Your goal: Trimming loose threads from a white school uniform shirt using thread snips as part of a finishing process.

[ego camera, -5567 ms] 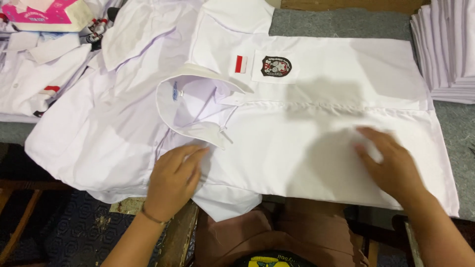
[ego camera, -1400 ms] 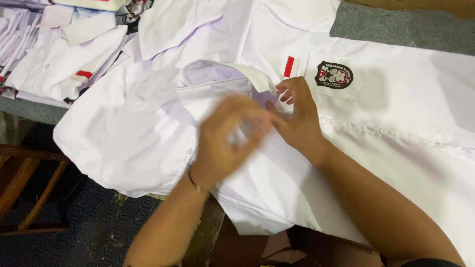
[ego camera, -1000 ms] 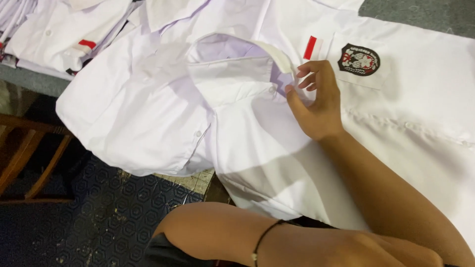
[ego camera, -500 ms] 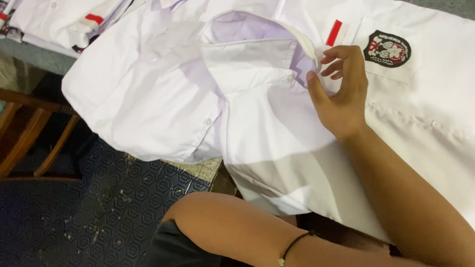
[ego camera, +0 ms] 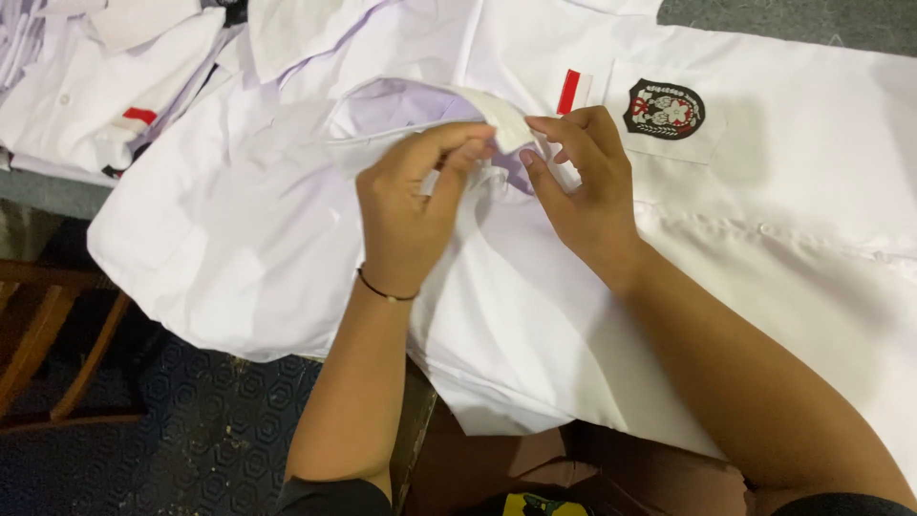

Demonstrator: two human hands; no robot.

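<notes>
In the head view, a white cotton uniform shirt (ego camera: 535, 287) with a dark round crest badge (ego camera: 665, 108) and a small red stripe patch (ego camera: 569, 92) lies spread across the grey table (ego camera: 783, 19). The left hand (ego camera: 411, 210) pinches the shirt's stiff white collar (ego camera: 501, 119) between thumb and fingers, while the right hand (ego camera: 583, 186) grips the fabric just beside it at the collar's front. More folded white shirts (ego camera: 86, 76) lie at the upper left.

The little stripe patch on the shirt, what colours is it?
Red and white stripe patch, on the white shirt; head view shows it.

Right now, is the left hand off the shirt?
No: the left hand pinches the white shirt at the collar, close to the right hand.
</notes>
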